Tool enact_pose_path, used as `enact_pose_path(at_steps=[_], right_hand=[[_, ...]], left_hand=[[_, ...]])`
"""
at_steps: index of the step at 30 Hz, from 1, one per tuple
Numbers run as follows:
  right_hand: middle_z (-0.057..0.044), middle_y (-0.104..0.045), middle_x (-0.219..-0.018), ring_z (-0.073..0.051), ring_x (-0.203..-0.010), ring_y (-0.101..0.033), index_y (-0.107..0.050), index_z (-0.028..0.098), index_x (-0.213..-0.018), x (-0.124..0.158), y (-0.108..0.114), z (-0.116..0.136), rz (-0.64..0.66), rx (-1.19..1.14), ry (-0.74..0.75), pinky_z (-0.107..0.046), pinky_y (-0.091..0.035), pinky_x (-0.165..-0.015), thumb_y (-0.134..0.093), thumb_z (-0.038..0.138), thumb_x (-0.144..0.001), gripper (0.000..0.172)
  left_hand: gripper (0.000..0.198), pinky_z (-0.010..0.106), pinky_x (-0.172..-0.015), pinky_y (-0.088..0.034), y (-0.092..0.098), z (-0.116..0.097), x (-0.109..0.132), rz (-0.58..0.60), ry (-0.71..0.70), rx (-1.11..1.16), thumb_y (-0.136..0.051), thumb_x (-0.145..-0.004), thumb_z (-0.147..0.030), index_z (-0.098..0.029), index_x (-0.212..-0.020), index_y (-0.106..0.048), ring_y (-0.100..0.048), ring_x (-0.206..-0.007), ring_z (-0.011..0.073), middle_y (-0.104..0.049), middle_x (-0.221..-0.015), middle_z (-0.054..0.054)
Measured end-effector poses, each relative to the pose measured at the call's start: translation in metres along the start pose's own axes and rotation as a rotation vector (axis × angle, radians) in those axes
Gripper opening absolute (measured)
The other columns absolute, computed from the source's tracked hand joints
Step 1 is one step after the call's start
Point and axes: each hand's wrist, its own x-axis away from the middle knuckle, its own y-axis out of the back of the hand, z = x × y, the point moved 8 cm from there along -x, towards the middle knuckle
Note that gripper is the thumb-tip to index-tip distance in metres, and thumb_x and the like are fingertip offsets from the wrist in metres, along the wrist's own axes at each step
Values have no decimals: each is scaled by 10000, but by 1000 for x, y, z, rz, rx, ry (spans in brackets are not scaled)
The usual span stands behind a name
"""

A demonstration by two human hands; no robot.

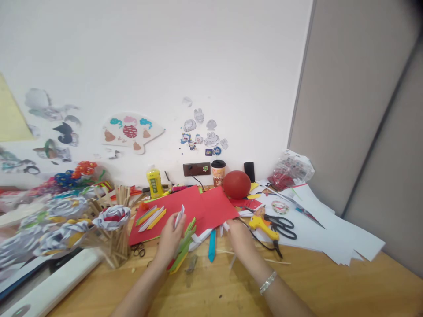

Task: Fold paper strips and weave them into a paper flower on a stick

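Note:
My left hand (171, 235) is closed on a folded white paper strip (179, 215), which points up from between thumb and fingers. Just right of that hand lies a bundle of green and yellow folded paper strips (185, 244). My right hand (238, 233) is curled at the lower corner of a red paper sheet (216, 208). A small white paper piece (226, 226) shows at its fingertips; what they grip is partly hidden. Between the hands, a blue folded strip (212, 246) lies on the table. Grey, white and yellow strips (152, 218) rest on the red paper at left.
Right of my right hand are a yellow glue gun (264, 226), black scissors (282, 225) and white paper sheets (307, 240). Behind stand a red balloon (237, 184), a cup (218, 174) and a yellow bottle (154, 181). Paper flowers (66, 231) and wooden sticks (115, 246) crowd the left.

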Motion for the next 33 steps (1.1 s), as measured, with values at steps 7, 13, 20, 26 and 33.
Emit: enact_pose_path(at_steps=[7, 13, 20, 26, 33], right_hand=[[-38, -672, -720, -164, -570, -603, -623, 155, -866, -6, 0, -10, 9, -837, -65, -274, -465, -544, -447, 163, -714, 233], [-50, -632, -810, -181, -762, -570, -595, 174, -799, 3, 23, 15, -181, -640, 144, -292, -444, -682, -451, 148, -760, 152], [-103, -597, -782, -253, -829, -483, -603, 151, -696, 5, 32, 11, -200, 176, 143, -347, -353, -695, -529, 65, -666, 117], [-106, -614, -803, -247, -837, -490, -641, 152, -753, 4, -13, 27, -26, 223, 190, -331, -342, -671, -536, 209, -759, 119], [-127, -637, -814, -236, -824, -523, -641, 134, -811, -2, -27, 30, 27, 256, 173, -332, -331, -677, -456, 67, -777, 199]], left_hand=[[349, 221, -448, -342, 3, -3, -2, 17, 8, 56, -519, -676, -501, -179, -810, -493, -433, -411, 105, -423, -450, -88], [349, 190, -405, -285, -31, -8, 14, 263, 164, 230, -543, -652, -511, -174, -638, -451, -331, -356, 60, -385, -408, -93], [365, 185, -378, -281, -32, -3, 16, 255, 189, 239, -543, -650, -525, -168, -636, -468, -329, -333, 56, -407, -405, -87], [453, 176, -328, -192, -35, 7, 13, 242, 244, 372, -512, -644, -583, -146, -765, -507, -287, -298, 41, -464, -440, -71], [464, 172, -316, -213, -44, 7, 15, 328, 257, 527, -576, -642, -545, -125, -831, -521, -353, -284, 41, -529, -477, -40]])
